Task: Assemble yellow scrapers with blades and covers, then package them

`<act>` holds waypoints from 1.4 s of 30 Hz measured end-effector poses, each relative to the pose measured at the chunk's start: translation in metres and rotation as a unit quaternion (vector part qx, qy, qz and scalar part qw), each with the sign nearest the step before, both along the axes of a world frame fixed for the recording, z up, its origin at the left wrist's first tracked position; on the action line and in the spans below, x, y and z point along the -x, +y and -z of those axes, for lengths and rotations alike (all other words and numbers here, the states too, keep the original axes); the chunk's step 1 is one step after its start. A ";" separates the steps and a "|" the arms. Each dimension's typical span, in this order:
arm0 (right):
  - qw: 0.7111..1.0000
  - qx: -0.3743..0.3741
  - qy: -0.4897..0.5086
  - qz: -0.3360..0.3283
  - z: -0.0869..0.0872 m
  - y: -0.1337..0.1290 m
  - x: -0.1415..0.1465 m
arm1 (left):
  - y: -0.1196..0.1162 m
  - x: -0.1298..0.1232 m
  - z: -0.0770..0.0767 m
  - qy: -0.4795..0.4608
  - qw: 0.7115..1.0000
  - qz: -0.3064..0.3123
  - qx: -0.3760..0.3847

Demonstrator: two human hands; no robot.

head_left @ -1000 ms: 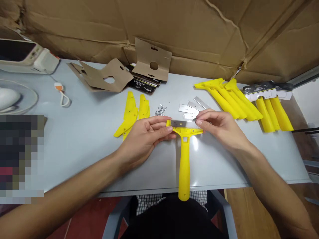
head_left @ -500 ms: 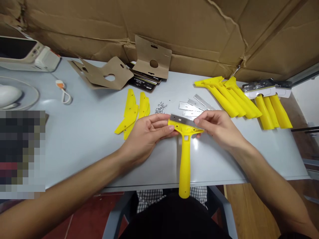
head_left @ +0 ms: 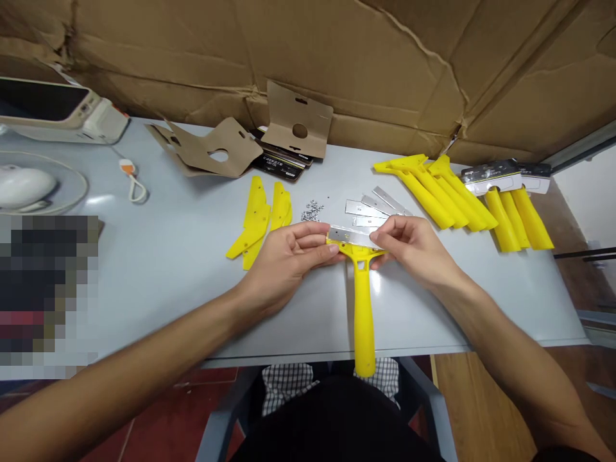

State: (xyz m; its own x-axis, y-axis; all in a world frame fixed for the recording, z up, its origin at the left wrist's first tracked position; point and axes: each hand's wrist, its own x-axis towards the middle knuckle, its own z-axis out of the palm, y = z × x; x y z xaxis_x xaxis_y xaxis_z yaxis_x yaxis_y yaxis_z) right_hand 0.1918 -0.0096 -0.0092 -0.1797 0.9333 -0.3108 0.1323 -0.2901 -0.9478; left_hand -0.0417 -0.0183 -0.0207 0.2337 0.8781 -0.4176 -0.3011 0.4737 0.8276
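A yellow scraper handle (head_left: 364, 314) hangs over the table's front edge, its wide head toward the back. My left hand (head_left: 289, 256) grips the head's left end between thumb and fingers. Across the head lies a flat metal blade (head_left: 350, 236), and my right hand (head_left: 414, 247) pinches its right end. Behind my hands, more loose blades (head_left: 362, 208) are fanned out on the table. A small pile of screws and nuts (head_left: 312, 210) lies left of them. Yellow cover pieces (head_left: 255, 221) rest beyond my left hand.
Several yellow handles (head_left: 437, 192) lie at the back right, beside carded ones (head_left: 520, 215). Folded brown cards (head_left: 216, 147) and black packaging (head_left: 282, 165) sit at the back. On the left are a white device (head_left: 62, 112), a mouse (head_left: 24, 186) and a short cable (head_left: 135, 183).
The blade has shifted slightly and lies flatter against the scraper head. The handle's lower end has swung a little right. The camera view has moved slightly.
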 end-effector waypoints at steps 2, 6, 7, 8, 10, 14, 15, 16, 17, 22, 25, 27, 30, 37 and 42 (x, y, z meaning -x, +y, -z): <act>1.000 -0.007 -0.001 -0.005 -0.001 0.000 0.001 | 0.000 0.000 0.000 -0.002 1.000 0.002 -0.001; 0.999 -0.044 -0.016 -0.001 -0.004 -0.003 0.004 | 0.000 -0.001 -0.003 -0.011 1.000 -0.008 -0.003; 0.998 -0.058 -0.023 0.006 -0.005 -0.004 0.005 | 0.000 -0.001 -0.005 -0.012 1.000 -0.010 -0.002; 0.997 -0.070 -0.029 0.014 -0.005 -0.006 0.007 | 0.000 -0.001 -0.006 -0.011 1.000 -0.012 -0.001; 0.996 -0.081 -0.029 0.022 -0.006 -0.009 0.010 | 0.001 -0.002 -0.008 -0.002 1.000 -0.014 0.002; 0.998 -0.068 0.002 0.017 -0.005 -0.011 0.013 | 0.000 -0.003 -0.007 0.025 1.000 -0.016 -0.010; 0.998 -0.065 0.009 0.015 -0.005 -0.010 0.012 | 0.000 -0.003 -0.006 0.032 0.999 -0.018 -0.016; 0.998 -0.059 0.017 0.012 -0.005 -0.009 0.011 | -0.001 -0.002 -0.004 0.038 0.999 -0.021 -0.021; 0.998 -0.051 0.026 0.004 -0.005 -0.008 0.009 | -0.001 -0.002 -0.003 0.043 0.999 -0.024 -0.024; 0.997 0.038 0.056 -0.046 -0.006 -0.002 -0.005 | -0.002 0.000 -0.002 0.048 0.998 -0.035 -0.031; 0.996 0.048 0.048 -0.052 -0.008 -0.001 -0.007 | -0.002 0.000 -0.004 0.050 0.997 -0.037 -0.038; 0.999 0.014 0.029 -0.040 -0.009 -0.002 -0.006 | -0.003 0.000 -0.005 0.052 0.997 -0.033 -0.039; 0.999 -0.041 -0.011 -0.020 -0.010 -0.005 -0.002 | -0.004 0.000 -0.005 0.051 0.998 -0.028 -0.033; 0.998 -0.055 -0.018 -0.013 -0.006 -0.006 0.003 | -0.005 -0.003 -0.006 0.054 0.997 -0.042 -0.038; 0.995 0.052 0.081 -0.029 -0.002 -0.006 0.004 | -0.006 -0.004 -0.006 0.075 0.994 -0.058 -0.052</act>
